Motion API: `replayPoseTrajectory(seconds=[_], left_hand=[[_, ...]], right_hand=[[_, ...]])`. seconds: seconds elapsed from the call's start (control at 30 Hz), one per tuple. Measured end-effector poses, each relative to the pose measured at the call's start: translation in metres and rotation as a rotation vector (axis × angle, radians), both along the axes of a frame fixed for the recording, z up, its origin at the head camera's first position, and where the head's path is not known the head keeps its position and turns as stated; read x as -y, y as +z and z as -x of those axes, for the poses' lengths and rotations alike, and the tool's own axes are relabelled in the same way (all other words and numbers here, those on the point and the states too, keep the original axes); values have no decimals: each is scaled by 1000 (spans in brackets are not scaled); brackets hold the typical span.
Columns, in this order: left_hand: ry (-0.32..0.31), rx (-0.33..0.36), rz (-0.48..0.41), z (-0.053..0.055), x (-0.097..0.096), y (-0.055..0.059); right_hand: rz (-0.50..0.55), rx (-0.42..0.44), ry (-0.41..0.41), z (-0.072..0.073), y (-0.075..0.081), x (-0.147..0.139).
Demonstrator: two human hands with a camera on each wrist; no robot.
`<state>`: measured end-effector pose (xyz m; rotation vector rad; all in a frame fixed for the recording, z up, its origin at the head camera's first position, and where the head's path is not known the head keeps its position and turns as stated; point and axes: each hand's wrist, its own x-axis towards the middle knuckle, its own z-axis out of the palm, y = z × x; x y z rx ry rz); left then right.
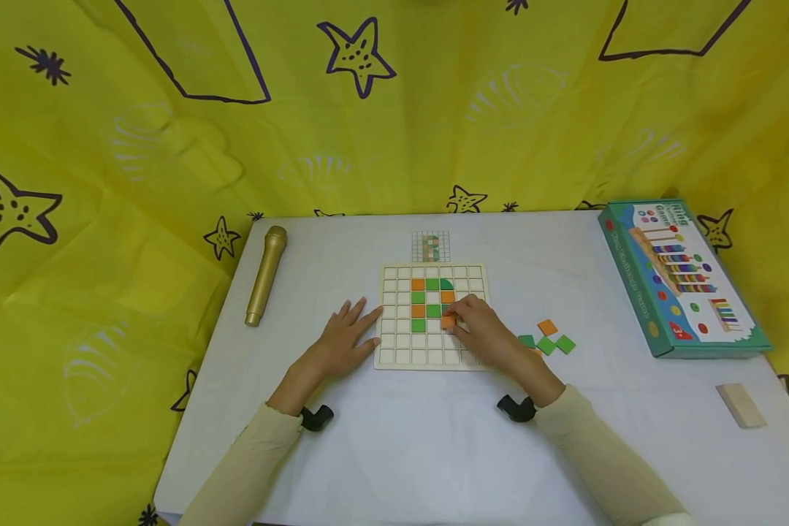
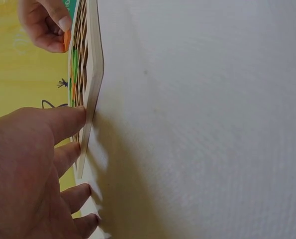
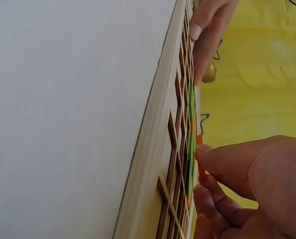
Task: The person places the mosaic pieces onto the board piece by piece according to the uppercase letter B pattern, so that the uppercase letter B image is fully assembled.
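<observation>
A wooden grid board (image 1: 394,356) lies on the white table, with several orange and green tiles set in its squares. My right hand (image 1: 483,332) is over the board's right half and pinches an orange square tile (image 1: 448,322) between thumb and fingers. In the right wrist view that orange tile (image 3: 201,157) stands on edge just off the grid. My left hand (image 1: 343,343) lies with fingers spread at the board's left edge, fingertips touching it. Part of the tile pattern is hidden behind the right hand.
A small pattern card (image 1: 417,248) lies behind the board. Loose tiles (image 1: 565,344) are to the right of it. A gold microphone (image 1: 266,276) lies at the left, a boxed game (image 1: 697,285) at the right, and a wooden block (image 1: 741,405) in front of the box.
</observation>
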<state>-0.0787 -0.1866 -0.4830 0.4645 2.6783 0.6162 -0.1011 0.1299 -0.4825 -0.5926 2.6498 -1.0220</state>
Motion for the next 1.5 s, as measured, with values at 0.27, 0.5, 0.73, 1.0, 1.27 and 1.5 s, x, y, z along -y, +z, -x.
replayPoseTrajectory(seconds=[0.27, 0.5, 0.73, 1.0, 1.27, 1.5], left_hand=[[-3, -10, -3, 0, 0, 0], [-3, -7, 3, 1, 0, -1], [-2, -21, 2, 1, -1, 0], [-2, -20, 2, 1, -2, -1], [-2, -11, 17, 1, -1, -1], [-9, -18, 18, 0, 0, -1]], right_hand=[[-35, -86, 37, 0, -1, 18], [-41, -94, 48, -1, -1, 26], [-46, -107, 37, -2, 0, 26], [-50, -82, 27, -7, 3, 12], [-178, 47, -42, -7, 16, -42], [-264, 136, -79, -9, 34, -87]])
